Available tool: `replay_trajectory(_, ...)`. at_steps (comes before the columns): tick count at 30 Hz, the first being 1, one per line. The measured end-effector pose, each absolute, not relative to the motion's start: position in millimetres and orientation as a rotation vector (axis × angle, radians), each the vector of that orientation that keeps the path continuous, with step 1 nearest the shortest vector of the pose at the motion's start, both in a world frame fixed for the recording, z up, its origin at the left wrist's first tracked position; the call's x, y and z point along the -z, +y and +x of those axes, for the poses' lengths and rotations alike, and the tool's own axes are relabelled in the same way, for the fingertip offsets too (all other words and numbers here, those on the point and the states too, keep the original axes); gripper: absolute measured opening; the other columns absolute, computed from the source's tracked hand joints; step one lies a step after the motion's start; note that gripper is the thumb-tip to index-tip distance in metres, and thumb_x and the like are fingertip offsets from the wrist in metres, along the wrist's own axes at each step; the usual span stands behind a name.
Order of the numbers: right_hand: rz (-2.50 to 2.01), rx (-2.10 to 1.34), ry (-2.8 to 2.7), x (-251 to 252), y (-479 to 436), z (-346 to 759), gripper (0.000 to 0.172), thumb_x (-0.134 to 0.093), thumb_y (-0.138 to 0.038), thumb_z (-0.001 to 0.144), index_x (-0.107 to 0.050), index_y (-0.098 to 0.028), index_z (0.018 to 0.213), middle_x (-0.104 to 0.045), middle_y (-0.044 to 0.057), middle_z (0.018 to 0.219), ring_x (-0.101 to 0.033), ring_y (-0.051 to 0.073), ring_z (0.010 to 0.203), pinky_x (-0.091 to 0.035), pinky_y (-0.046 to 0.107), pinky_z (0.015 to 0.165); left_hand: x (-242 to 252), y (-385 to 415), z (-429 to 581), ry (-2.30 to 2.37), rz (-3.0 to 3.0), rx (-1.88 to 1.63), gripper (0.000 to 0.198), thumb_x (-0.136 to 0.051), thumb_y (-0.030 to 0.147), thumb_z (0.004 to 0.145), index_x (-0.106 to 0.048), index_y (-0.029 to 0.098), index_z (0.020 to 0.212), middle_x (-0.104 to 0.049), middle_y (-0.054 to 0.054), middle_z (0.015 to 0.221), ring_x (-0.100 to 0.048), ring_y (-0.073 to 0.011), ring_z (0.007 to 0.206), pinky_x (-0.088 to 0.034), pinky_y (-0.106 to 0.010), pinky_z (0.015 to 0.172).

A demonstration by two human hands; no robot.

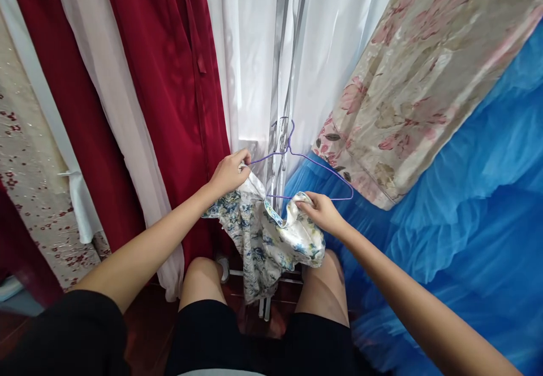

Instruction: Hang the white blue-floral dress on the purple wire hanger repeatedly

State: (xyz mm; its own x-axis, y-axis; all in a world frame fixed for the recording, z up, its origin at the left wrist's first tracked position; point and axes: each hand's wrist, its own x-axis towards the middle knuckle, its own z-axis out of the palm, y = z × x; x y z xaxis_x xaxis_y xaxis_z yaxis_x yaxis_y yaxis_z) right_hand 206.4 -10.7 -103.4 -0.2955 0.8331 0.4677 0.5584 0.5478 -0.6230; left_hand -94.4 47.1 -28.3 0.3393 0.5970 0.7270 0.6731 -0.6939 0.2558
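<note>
A white garment with a blue and green floral print [263,240] hangs in front of my knees, partly on a purple wire hanger [320,165]. The hanger's hook rests at a metal rack pole [280,167]. My left hand [232,171] is closed on the garment's left shoulder, over the hanger's left arm. On the other side, my right hand [320,211] pinches the right part of the neckline, just below the hanger's bottom bar. The hanger's right end is bare, outside the cloth.
Dark red dresses [169,82] and a pale pink one [114,99] hang at left. White cloth [250,53] hangs behind the pole. To the right are a beige floral garment [407,99] and blue tulle [470,240]. My bare knees flank the rack's base bar.
</note>
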Motion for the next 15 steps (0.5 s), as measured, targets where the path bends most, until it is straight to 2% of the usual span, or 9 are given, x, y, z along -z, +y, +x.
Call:
replay_trajectory(1,-1.078,-0.501,-1.967,99.8,-18.0,214.3,0.022,-0.062,-0.036,0.087,-0.068,-0.018,0.098,-0.062,0.001,0.074,-0.057,0.019,0.070,-0.041,0.028,0.066,30.7,48.4,-92.6,-1.192,-2.460,1.296,0.034,-0.050,0.012,0.077,-0.068,0.019,0.106,-0.070,-0.005,0.097,-0.065,-0.0213,0.086,-0.049,-0.032,0.080)
replay_trajectory(2,-1.041,-0.553,-1.938,96.9,-24.6,223.7,0.036,-0.067,-0.035,0.084,-0.065,-0.018,0.116,-0.063,0.001,0.076,-0.057,0.019,0.069,-0.043,0.029,0.066,33.0,49.4,-92.2,-1.187,-2.442,1.290,0.037,-0.049,0.012,0.079,-0.069,0.020,0.109,-0.071,-0.005,0.101,-0.065,-0.0215,0.089,-0.049,-0.031,0.081)
replay_trajectory(4,-1.000,-0.597,-1.858,93.3,-34.0,244.8,0.079,-0.075,-0.033,0.077,-0.043,-0.021,0.148,-0.061,-0.002,0.075,-0.055,0.018,0.063,-0.044,0.028,0.060,36.5,50.1,-93.8,-1.182,-2.410,1.282,0.038,-0.046,0.012,0.083,-0.072,0.021,0.110,-0.072,-0.004,0.106,-0.066,-0.0218,0.093,-0.049,-0.031,0.082)
replay_trajectory(6,-1.021,-0.534,-1.738,90.8,-36.0,265.1,0.104,-0.076,-0.033,0.075,-0.018,-0.021,0.160,-0.062,-0.002,0.075,-0.053,0.018,0.057,-0.043,0.029,0.056,37.3,48.7,-95.7,-1.181,-2.378,1.281,0.035,-0.045,0.014,0.085,-0.074,0.020,0.104,-0.071,-0.005,0.105,-0.066,-0.0219,0.091,-0.049,-0.031,0.081)
replay_trajectory(7,-1.067,-0.472,-1.672,89.0,-34.3,273.6,0.106,-0.075,-0.035,0.075,-0.015,-0.020,0.161,-0.064,0.000,0.077,-0.054,0.018,0.058,-0.045,0.031,0.057,36.7,47.2,-95.9,-1.180,-2.372,1.273,0.033,-0.045,0.014,0.085,-0.074,0.020,0.100,-0.071,-0.005,0.102,-0.066,-0.0216,0.088,-0.049,-0.031,0.079)
replay_trajectory(9,-1.214,-0.356,-1.590,82.9,-27.6,286.2,0.095,-0.075,-0.041,0.074,-0.034,-0.016,0.155,-0.070,0.006,0.086,-0.060,0.022,0.067,-0.049,0.035,0.066,34.5,43.5,-95.2,-1.189,-2.371,1.233,0.029,-0.046,0.016,0.085,-0.073,0.020,0.094,-0.069,-0.004,0.096,-0.064,-0.0207,0.081,-0.048,-0.031,0.075)
replay_trajectory(12,-1.400,-0.343,-1.697,66.2,-21.4,295.9,0.054,-0.075,-0.049,0.072,-0.071,-0.013,0.113,-0.074,0.010,0.090,-0.065,0.026,0.079,-0.050,0.037,0.074,32.1,41.3,-98.1,-1.268,-2.334,1.208,0.023,-0.050,0.020,0.085,-0.071,0.022,0.095,-0.065,-0.004,0.099,-0.062,-0.0203,0.081,-0.048,-0.031,0.074)
replay_trajectory(13,-1.419,-0.387,-1.765,59.2,-22.7,298.0,0.044,-0.076,-0.051,0.073,-0.074,-0.014,0.097,-0.074,0.008,0.084,-0.066,0.026,0.077,-0.050,0.036,0.072,32.5,43.0,-102.1,-1.301,-2.314,1.238,0.022,-0.053,0.023,0.085,-0.070,0.023,0.099,-0.064,-0.004,0.105,-0.063,-0.0208,0.085,-0.048,-0.032,0.076)
replay_trajectory(15,-1.406,-0.565,-1.846,44.7,-29.8,301.8,0.041,-0.076,-0.056,0.073,-0.072,-0.015,0.078,-0.072,0.006,0.072,-0.065,0.025,0.069,-0.050,0.034,0.066,36.2,50.7,-115.5,-1.368,-2.289,1.376,0.028,-0.060,0.030,0.083,-0.067,0.022,0.109,-0.061,-0.007,0.116,-0.062,-0.0223,0.095,-0.049,-0.034,0.085)
